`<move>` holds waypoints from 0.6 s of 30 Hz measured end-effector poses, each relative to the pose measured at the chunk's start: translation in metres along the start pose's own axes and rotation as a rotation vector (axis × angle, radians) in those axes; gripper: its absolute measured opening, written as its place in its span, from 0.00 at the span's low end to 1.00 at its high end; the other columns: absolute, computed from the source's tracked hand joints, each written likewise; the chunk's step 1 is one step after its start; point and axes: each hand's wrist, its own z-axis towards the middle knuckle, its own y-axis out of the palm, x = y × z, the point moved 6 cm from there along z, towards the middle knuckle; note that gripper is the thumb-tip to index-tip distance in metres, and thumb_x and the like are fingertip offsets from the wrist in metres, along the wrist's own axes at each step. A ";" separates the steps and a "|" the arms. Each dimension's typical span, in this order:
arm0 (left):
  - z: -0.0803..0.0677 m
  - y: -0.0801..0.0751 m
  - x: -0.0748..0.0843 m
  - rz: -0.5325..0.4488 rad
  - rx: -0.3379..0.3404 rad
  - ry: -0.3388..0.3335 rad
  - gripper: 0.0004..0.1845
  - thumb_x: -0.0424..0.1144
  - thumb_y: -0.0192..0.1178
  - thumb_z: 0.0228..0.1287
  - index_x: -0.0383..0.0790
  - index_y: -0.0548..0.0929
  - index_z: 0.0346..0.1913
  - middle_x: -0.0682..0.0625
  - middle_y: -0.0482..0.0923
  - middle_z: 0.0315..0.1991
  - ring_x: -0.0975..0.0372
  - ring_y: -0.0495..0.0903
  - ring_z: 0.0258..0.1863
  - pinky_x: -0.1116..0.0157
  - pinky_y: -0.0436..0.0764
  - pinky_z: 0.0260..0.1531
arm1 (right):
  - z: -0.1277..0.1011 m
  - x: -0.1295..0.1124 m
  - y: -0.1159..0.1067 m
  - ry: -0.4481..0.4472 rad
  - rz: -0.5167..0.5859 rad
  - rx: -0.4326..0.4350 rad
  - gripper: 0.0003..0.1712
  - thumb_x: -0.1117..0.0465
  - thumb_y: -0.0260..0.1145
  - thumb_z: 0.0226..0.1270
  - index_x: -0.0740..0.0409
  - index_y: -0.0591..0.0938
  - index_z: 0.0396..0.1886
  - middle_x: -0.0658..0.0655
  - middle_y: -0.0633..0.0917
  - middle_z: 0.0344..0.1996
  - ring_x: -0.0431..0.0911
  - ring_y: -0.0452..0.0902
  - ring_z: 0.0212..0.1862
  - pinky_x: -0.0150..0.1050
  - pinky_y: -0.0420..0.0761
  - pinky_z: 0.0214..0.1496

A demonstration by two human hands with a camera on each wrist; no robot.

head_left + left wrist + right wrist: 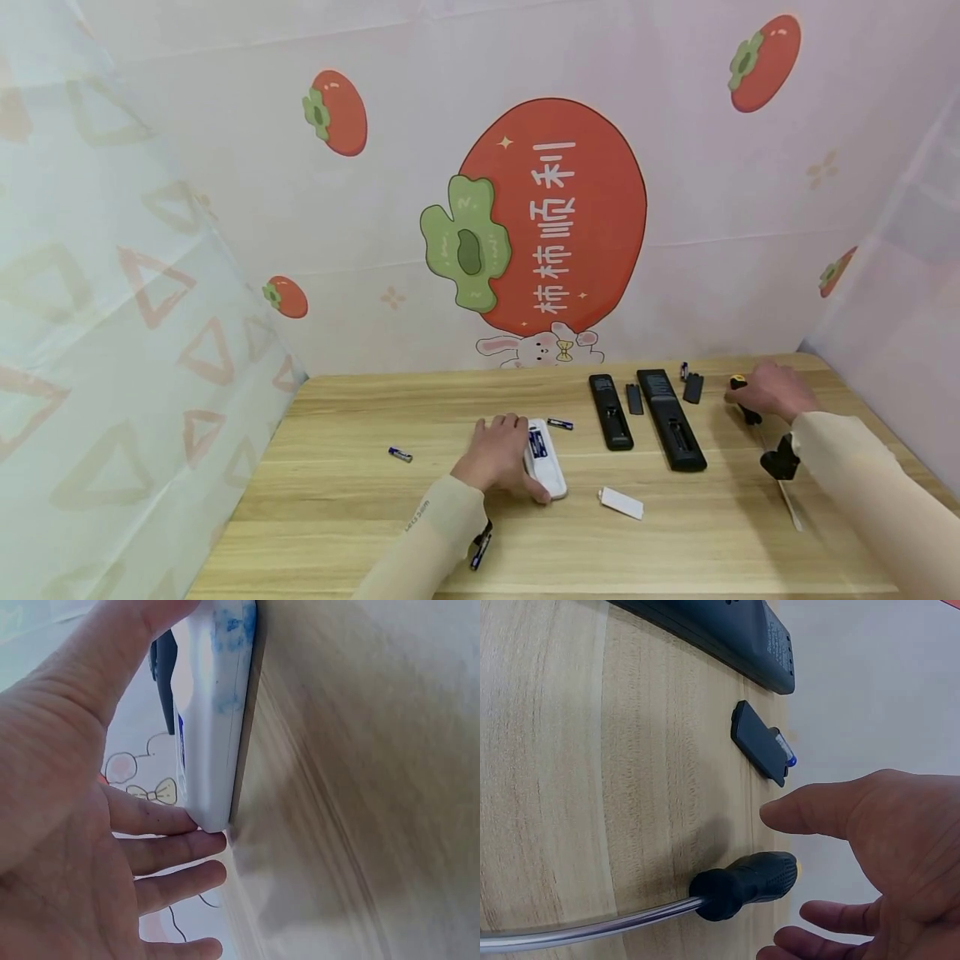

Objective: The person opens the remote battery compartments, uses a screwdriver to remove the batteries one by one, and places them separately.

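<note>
My left hand (497, 457) spans a white remote control (551, 477) lengthwise, thumb at its near end and fingertips at its far end. The remote lies back up, its battery bay exposed with blue batteries (537, 443) in it. In the left wrist view, fingertips (214, 841) touch the remote's end, and blue smudges mark its side. At the far right, my right hand (780, 392) hovers over a screwdriver with a black and yellow handle (761, 877). Its thumb and fingers are spread on either side of the handle, apart from it. The metal shaft (789, 507) points toward me.
Two black remotes (611, 412) lie back up at centre right, with black battery covers (634, 399) beside them. A white cover (621, 503) lies nearer me. Loose batteries are scattered about: one (401, 454) at left, another (560, 424) behind the white remote, one (480, 552) by my left wrist.
</note>
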 end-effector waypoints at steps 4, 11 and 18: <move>0.002 -0.001 -0.007 -0.017 0.012 -0.008 0.65 0.70 0.79 0.36 0.36 0.66 0.74 0.41 0.70 0.69 0.47 0.66 0.70 0.38 0.60 0.69 | 0.002 0.002 0.003 0.002 0.006 -0.010 0.27 0.47 0.62 0.66 0.47 0.64 0.11 0.46 0.63 0.14 0.41 0.59 0.19 0.37 0.62 0.23; 0.002 -0.001 -0.017 -0.100 0.029 -0.023 0.65 0.70 0.78 0.37 0.39 0.64 0.76 0.41 0.68 0.70 0.47 0.65 0.70 0.39 0.60 0.69 | 0.004 0.008 0.006 0.039 0.010 -0.047 0.24 0.47 0.63 0.66 0.52 0.67 0.16 0.50 0.65 0.17 0.43 0.62 0.21 0.37 0.63 0.25; 0.002 -0.002 -0.020 -0.174 0.012 -0.045 0.60 0.66 0.80 0.40 0.40 0.67 0.75 0.40 0.67 0.69 0.46 0.66 0.67 0.39 0.67 0.63 | 0.005 0.009 0.003 0.056 0.004 -0.069 0.23 0.47 0.63 0.65 0.61 0.73 0.23 0.56 0.68 0.22 0.48 0.66 0.25 0.39 0.65 0.28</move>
